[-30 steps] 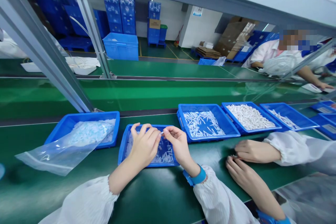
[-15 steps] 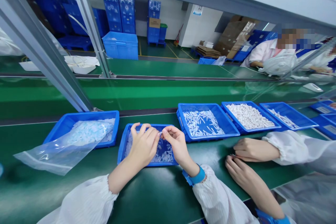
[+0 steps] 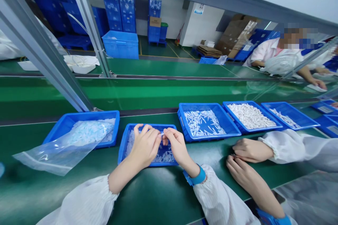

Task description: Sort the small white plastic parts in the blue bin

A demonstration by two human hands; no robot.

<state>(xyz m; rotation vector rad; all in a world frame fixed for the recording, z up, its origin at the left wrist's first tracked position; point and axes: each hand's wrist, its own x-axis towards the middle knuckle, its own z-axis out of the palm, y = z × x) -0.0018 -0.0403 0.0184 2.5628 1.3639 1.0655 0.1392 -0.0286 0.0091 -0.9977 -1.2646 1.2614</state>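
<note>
My left hand (image 3: 146,145) and my right hand (image 3: 174,144) meet over a blue tray (image 3: 121,153) of small white plastic pieces (image 3: 166,156). Pinched between the fingertips of both hands is a small white plastic piece (image 3: 162,134), mostly hidden by the fingers. Its exact kind is too small to make out. A blue wristband (image 3: 196,178) circles my right wrist. To the left, a clear plastic bag (image 3: 76,144) of pale bluish-white pieces lies in another blue tray (image 3: 61,123) and hangs over its front edge.
On the right stand blue trays of white pieces (image 3: 182,121), (image 3: 274,126), (image 3: 311,123). A co-worker's hands (image 3: 245,161) work close by at the right. Behind the trays rises a metal post (image 3: 52,49); a fan (image 3: 282,63) stands farther back.
My hands stay together over the tray, with the fingers of my right hand shifting slightly around the small piece. Across the bench, another person's hand has reached forward at the far right.
</note>
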